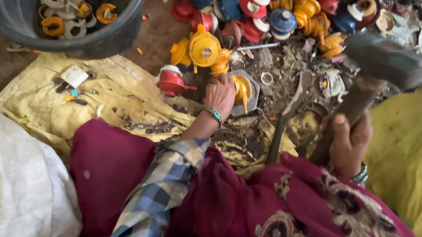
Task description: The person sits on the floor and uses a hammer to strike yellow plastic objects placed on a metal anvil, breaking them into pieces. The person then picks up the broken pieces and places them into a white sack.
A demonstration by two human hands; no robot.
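A big heap of red, blue and yellow gas regulators is lying across the ground ahead of the person, with a dark tub of stripped rings sitting beyond the yellow sheet and a white sack slumping at the left. The hammer is hanging raised and blurred at the right; its handle is running from low near the lap up and away to the heavy head, which is pointing toward the heap. The right hand is wrapping its fingers tight round the handle's lower end. The left hand is pressing down with fingers curled on a yellow regulator, which is resting on a grey hexagonal metal block just in front of the knees. That part seems to be lying with its long axis running away from the person, though the hand is hiding much of it. To my eye a good blow is calling for fingertips kept back from the strike spot and the piece seated flat on the block.
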